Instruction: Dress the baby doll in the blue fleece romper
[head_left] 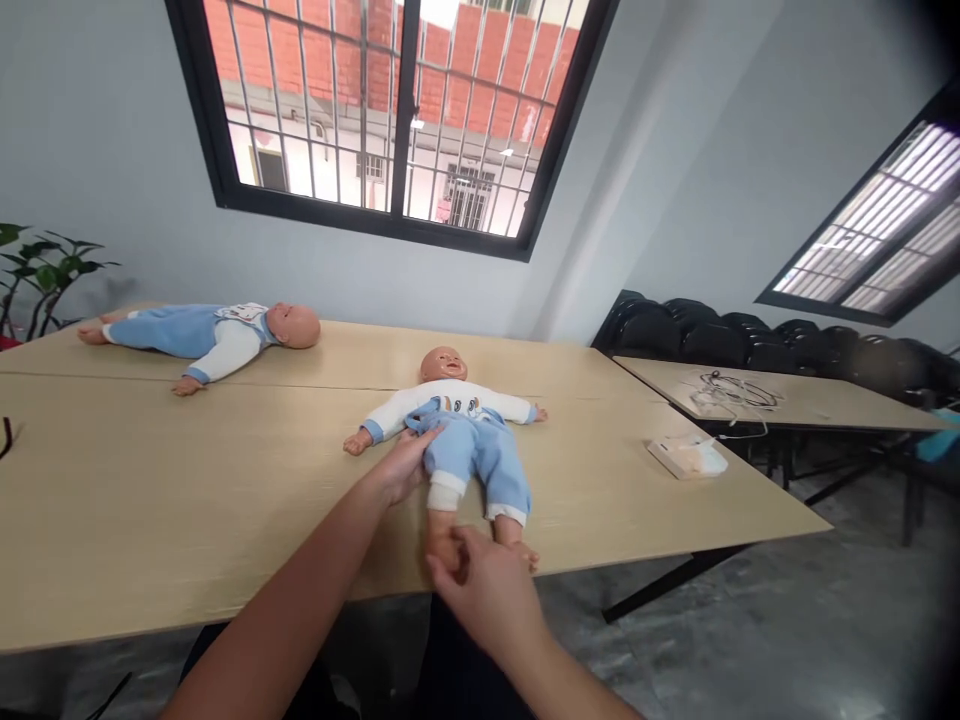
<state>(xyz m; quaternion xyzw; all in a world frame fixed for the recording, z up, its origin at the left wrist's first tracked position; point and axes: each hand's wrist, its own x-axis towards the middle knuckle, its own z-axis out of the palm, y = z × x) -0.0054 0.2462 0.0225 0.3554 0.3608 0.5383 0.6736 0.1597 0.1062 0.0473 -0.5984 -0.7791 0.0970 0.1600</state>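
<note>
A baby doll [472,442] in a white top and light blue trousers lies on its back on the wooden table [225,520], feet toward me. My left hand [409,465] grips the trousers at the hip and thigh on the doll's left-hand side in view, its fingers partly hidden by the cloth. Down at the near edge, my right hand [491,585] closes around the bare foot [442,545] of the same leg, with thumb and fingers on either side. A white band [445,496] shows on that leg below the trouser cuff.
Another baby doll [180,335] lies at the table's back left, by a plant [49,270]. An open tissue pack [688,457] sits near the right edge. Cables [731,390] lie on a second table; black chairs [697,330] line the wall below a window.
</note>
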